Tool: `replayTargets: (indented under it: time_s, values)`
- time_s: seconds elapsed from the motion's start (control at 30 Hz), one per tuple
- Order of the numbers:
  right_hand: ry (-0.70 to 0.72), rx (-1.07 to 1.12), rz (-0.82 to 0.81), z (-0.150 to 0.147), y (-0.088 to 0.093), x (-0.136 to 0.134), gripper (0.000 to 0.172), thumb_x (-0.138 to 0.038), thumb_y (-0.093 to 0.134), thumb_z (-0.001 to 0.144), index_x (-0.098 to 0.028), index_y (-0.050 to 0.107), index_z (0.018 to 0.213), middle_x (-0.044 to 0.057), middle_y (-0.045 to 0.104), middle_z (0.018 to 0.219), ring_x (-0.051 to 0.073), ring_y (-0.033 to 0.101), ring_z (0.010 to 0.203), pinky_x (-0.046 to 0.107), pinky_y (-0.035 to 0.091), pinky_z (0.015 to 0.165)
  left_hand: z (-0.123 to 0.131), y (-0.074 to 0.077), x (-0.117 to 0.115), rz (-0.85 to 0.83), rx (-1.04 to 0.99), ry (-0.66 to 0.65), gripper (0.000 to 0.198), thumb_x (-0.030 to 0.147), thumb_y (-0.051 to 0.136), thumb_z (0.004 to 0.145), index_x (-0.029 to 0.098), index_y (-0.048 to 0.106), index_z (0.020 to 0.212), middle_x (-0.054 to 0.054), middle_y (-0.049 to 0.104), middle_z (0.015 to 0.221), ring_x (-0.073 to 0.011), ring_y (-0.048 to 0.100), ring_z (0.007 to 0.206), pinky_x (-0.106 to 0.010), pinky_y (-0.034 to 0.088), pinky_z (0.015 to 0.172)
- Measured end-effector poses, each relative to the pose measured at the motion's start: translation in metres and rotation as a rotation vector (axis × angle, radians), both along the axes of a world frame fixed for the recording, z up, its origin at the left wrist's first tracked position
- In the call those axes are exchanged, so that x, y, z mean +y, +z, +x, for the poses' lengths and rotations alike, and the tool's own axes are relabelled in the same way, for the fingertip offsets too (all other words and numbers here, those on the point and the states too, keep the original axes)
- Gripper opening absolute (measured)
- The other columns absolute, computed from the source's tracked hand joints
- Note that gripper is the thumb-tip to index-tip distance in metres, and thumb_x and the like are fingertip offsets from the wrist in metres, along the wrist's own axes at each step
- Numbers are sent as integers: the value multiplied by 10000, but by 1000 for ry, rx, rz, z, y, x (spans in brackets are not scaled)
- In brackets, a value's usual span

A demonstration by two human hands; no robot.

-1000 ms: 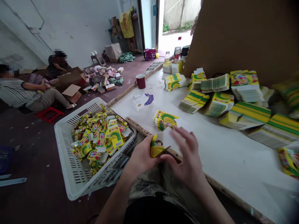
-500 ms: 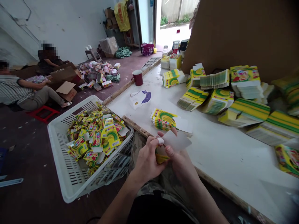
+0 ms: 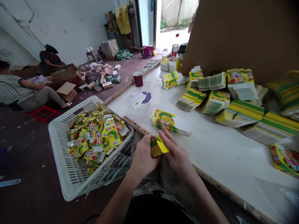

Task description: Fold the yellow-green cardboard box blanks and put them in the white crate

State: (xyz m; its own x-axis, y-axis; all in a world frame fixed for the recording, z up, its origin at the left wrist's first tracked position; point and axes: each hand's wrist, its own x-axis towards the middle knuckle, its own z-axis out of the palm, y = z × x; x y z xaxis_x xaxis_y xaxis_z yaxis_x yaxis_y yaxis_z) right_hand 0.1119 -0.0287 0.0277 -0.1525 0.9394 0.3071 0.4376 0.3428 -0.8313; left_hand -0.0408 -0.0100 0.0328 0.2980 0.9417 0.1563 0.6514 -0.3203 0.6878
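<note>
Between my hands, close to the table's front edge, is a small yellow-and-green printed cardboard carton (image 3: 157, 149). My left hand (image 3: 143, 157) is closed around its left end. My right hand (image 3: 176, 154) grips the other end, its fingers lying along a bent yellow flap. Just beyond my fingers a stack of flat cartons (image 3: 164, 120) of the same print rests on the white table (image 3: 210, 161). To the left stands a white plastic basket (image 3: 57, 149) filled with many such cartons, lying jumbled.
Several bundles of flat cartons (image 3: 245, 112) line the table's right side before a brown board (image 3: 233, 34). A dark red mug (image 3: 137, 79) and a white-and-purple box (image 3: 140, 99) stand farther back. Two people sit at the left near open boxes (image 3: 67, 87).
The white inner flap that stuck up from the carton is no longer visible; a yellow printed flap shows instead. My right hand has turned, its fingers now extended over the carton's end.
</note>
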Motion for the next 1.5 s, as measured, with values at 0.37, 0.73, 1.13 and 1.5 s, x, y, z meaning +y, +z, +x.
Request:
replayTargets:
  time_s: [0.37,0.73,1.13,1.5]
  values:
    - [252,-98,-77,26,27,2,190,-229,617,885,-241,719,1046,138,488,1468,321,429,1379,468,455,1033,-13,32,8,-81,154,-85,562,300,783,640,203,546,1140,-107,690,1060,-319,656,972,-449,512,863]
    - [309,-123,-181,20,22,10,154,-167,546,903,-231,627,1017,140,509,1415,285,401,1396,449,447,1030,-23,23,16,-144,104,-86,582,378,799,647,209,564,1153,-115,704,1052,-340,668,966,-452,516,836]
    - [-150,-15,4,22,3,27,420,-352,607,901,-220,477,1277,138,594,1288,264,608,1142,441,510,956,-47,18,40,-85,-841,229,456,391,821,652,221,636,1033,-32,709,920,-187,671,813,-279,549,744]
    - [-458,-463,87,38,-18,86,290,-184,539,827,-144,589,1109,134,666,848,329,580,841,479,464,795,-37,16,41,-541,-1740,584,400,508,447,941,143,608,959,-73,673,895,-148,686,822,-270,574,749]
